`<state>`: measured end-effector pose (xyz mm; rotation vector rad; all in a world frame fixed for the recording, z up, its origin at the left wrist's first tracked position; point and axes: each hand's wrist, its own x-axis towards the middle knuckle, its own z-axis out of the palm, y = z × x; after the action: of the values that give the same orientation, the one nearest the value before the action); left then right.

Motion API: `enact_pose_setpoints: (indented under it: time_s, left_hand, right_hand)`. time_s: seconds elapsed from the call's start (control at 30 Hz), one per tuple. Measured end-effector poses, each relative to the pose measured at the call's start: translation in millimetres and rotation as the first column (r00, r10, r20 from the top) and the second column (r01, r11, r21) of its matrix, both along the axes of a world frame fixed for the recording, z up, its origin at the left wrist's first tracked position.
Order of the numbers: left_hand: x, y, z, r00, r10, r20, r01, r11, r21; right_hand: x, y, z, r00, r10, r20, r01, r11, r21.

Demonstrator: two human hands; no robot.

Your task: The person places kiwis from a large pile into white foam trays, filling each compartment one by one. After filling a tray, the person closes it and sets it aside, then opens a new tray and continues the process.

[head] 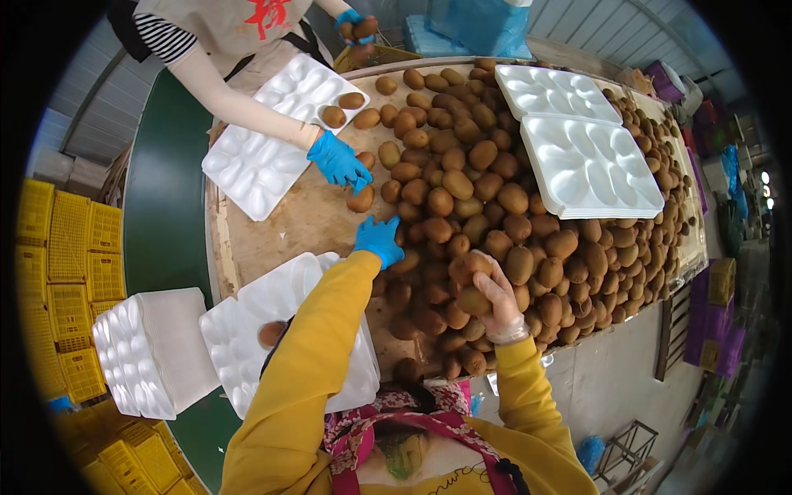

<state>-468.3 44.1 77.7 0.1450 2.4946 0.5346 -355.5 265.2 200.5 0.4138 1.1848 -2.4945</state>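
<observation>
My left hand (379, 242), in a blue glove, is at the near-left edge of a heap of kiwifruit (458, 184), touching or close to the outermost fruit. What lies under its fingers is hidden. My right hand (500, 303) wears a thin clear glove and grips two kiwifruit (473, 267) above the heap. Below my left forearm lies a stack of white moulded fruit trays (230, 328). One kiwifruit (271, 334) sits in the top tray, whose right part my yellow sleeve covers.
Across the table (260, 247) a co-worker's blue-gloved hand (337, 159) touches a kiwifruit; their other hand (357, 30) holds several. Their tray (309, 86) carries two fruits. More trays lie on the heap (591, 164) and stand at left (176, 346). Yellow crates (68, 247) line the left.
</observation>
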Motion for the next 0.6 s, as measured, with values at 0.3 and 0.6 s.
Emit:
enact_pose_setpoints:
  time_s: [0.3, 0.6]
  left_hand:
    - [-19.5, 3.7, -13.2, 0.989, 0.149, 0.022, -0.150, 0.971, 0.188]
    - [25.0, 43.0, 30.4, 0.963, -0.262, 0.058, 0.268, 0.928, -0.257]
  right_hand:
    - [19.8, 27.2, 4.1, 0.993, -0.102, 0.058, 0.100, 0.994, 0.043]
    - [-101.6, 25.7, -4.3, 0.823, 0.566, 0.055, 0.372, -0.609, 0.700]
